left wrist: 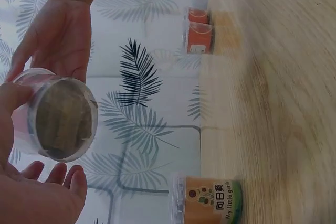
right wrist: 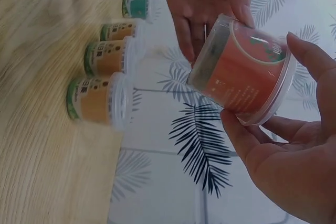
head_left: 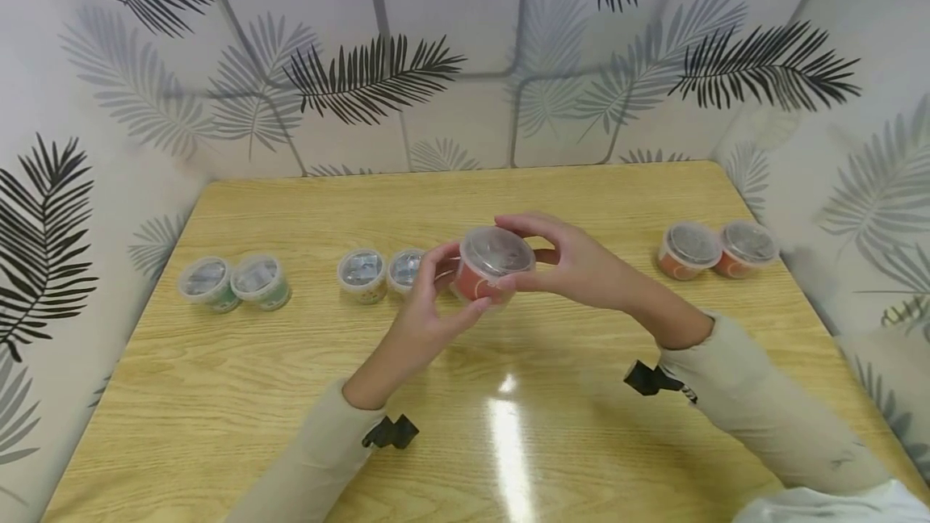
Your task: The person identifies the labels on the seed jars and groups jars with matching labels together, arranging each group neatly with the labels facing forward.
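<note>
A clear plastic cup (head_left: 479, 285) with a red label and a transparent lid is held up over the middle of the table. My left hand (head_left: 429, 317) grips its left side, thumb toward the front. From the right, my right hand (head_left: 592, 269) pinches it near the lid rim. The cup tilts in the right wrist view, where its label (right wrist: 241, 74) shows white print and a round mark. Dark brown filling shows through the cup's base (left wrist: 64, 119) in the left wrist view. Close behind the left hand stand orange-labelled cups (head_left: 362, 277), partly hidden by it.
Two green-labelled cups (head_left: 261, 285) stand side by side at the table's left. Two red-labelled cups (head_left: 683, 257) sit at the right. Three orange-labelled cups (right wrist: 92, 100) line up in the right wrist view. Leaf-patterned cloth (head_left: 450, 127) rises behind the wooden table (head_left: 240, 394).
</note>
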Demonstrator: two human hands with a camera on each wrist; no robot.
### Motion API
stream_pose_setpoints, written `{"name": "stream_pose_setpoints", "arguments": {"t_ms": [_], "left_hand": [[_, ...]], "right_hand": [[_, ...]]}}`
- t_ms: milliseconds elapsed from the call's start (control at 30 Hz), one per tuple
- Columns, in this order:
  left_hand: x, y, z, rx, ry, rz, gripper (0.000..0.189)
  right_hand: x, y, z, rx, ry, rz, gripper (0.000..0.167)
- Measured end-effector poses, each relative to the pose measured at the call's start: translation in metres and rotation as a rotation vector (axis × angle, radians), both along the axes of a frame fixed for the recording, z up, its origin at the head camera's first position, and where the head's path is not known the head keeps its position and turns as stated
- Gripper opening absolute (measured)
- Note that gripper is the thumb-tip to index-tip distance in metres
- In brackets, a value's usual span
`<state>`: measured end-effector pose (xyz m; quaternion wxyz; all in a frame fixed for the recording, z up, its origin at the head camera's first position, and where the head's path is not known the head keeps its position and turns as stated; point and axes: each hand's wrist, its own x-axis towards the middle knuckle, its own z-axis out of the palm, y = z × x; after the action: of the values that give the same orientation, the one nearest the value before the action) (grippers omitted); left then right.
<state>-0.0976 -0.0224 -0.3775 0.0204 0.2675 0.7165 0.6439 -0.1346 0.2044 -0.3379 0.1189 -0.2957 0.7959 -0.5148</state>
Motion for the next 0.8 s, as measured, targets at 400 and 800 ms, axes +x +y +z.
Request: {"name": "stream_pose_setpoints", "arguments": {"t_ms": [400, 800], "left_hand": [[-0.048, 0.044, -0.043, -0.197, 0.156, -0.034, 0.074], [-0.078, 0.116, -0.072, -0.241, 0.021, -0.085, 0.072]], "right_hand": [[-0.023, 0.047, -0.023, 0.162, -0.03, -0.016, 0.075], [-0.047, 0.102, -0.043, 0.353, -0.08, -0.073, 0.08]]}}
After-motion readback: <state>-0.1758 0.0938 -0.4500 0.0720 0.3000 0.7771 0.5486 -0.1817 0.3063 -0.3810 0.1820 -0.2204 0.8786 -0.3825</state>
